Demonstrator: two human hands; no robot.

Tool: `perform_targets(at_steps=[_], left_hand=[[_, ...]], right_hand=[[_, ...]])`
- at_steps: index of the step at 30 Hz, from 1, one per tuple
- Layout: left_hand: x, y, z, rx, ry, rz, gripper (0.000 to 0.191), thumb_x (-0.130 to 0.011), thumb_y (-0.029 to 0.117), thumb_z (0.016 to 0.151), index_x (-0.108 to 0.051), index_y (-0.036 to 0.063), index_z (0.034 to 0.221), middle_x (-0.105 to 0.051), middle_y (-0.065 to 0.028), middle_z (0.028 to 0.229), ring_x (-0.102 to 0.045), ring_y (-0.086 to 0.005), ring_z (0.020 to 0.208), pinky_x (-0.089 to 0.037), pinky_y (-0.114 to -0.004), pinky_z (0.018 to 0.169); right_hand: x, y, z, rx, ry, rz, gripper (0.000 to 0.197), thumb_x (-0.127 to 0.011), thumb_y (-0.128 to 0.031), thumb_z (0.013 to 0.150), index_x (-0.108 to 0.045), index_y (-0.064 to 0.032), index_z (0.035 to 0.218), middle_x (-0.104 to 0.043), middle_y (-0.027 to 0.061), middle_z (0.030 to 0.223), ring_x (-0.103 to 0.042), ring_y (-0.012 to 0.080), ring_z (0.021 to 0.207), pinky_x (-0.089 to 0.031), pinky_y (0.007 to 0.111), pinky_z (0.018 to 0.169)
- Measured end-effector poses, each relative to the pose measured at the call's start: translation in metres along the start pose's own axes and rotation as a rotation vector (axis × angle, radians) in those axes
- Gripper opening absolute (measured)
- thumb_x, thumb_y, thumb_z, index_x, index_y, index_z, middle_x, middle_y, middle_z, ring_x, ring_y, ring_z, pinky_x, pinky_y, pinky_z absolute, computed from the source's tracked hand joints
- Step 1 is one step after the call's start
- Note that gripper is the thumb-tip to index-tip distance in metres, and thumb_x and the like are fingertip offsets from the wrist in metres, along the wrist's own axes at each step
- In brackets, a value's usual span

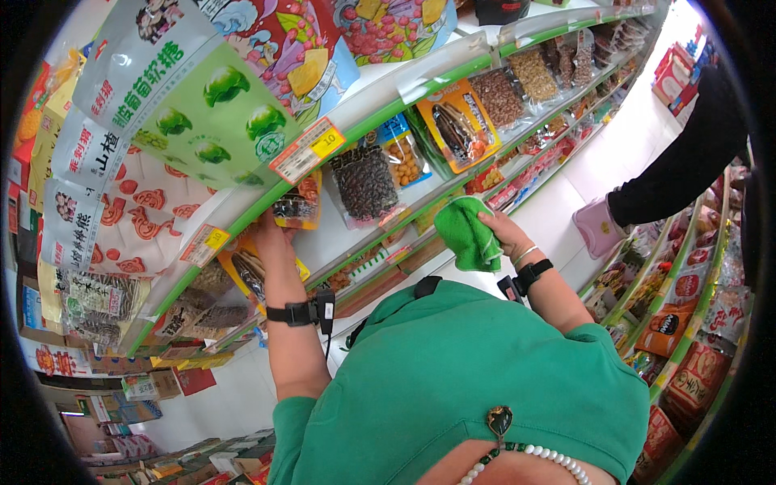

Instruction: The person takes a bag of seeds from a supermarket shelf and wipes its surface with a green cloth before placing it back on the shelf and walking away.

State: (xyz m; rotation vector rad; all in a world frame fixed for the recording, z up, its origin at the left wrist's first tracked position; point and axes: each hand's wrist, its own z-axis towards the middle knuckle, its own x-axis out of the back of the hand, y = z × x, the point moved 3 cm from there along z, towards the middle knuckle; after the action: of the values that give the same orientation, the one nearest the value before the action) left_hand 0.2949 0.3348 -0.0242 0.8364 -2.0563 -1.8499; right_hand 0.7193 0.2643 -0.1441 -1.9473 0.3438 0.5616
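My right hand (506, 233) grips a folded green cloth (470, 235), held out in front of the lower shelf edges. My left hand (274, 233) reaches in under the green front rail of a store shelf (388, 130). It is beside a small orange snack packet (299, 203), and its fingers are partly hidden, so whether it holds the packet does not show. Farther right on the same shelf lie a clear bag of dark seeds or beans (365, 185), a blue-edged packet of round nuts (406, 159) and an orange sunflower seed bag (459, 126). Another orange packet (245, 273) lies left of my wrist.
Large upright candy pouches (200, 115) crowd the shelf above my left hand. Price tags (307, 150) hang on its rail. Another person's dark-clothed leg (673, 151) and pink shoe (597, 225) stand in the aisle at right. A second shelf of snacks (667, 327) curves along the right.
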Motion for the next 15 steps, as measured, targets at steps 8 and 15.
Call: perform_targets(at_steps=[8, 15], left_hand=[[0.013, 0.008, -0.076, 0.2, -0.597, 0.057, 0.025, -0.056, 0.014, 0.087, -0.055, -0.0011, 0.106, -0.061, -0.0074, 0.098, -0.061, -0.0163, 0.085, -0.049, -0.028, 0.07], [-0.03, -0.002, -0.11, 0.478, -0.989, -0.015, 0.033, -0.057, 0.008, 0.084, -0.05, -0.0008, 0.115, -0.059, -0.0081, 0.107, -0.058, -0.0164, 0.093, -0.047, -0.031, 0.082]], right_hand=[[-0.055, -0.028, 0.001, 0.065, -0.048, 0.296, 0.038, -0.045, -0.03, 0.092, -0.05, -0.0011, 0.116, -0.061, 0.011, 0.104, -0.062, 0.0197, 0.09, -0.05, 0.033, 0.081], [-0.175, -0.05, -0.026, 1.056, -0.112, -0.84, 0.033, -0.049, -0.023, 0.088, -0.052, -0.0056, 0.117, -0.049, 0.014, 0.123, -0.047, 0.0273, 0.113, -0.039, 0.038, 0.094]])
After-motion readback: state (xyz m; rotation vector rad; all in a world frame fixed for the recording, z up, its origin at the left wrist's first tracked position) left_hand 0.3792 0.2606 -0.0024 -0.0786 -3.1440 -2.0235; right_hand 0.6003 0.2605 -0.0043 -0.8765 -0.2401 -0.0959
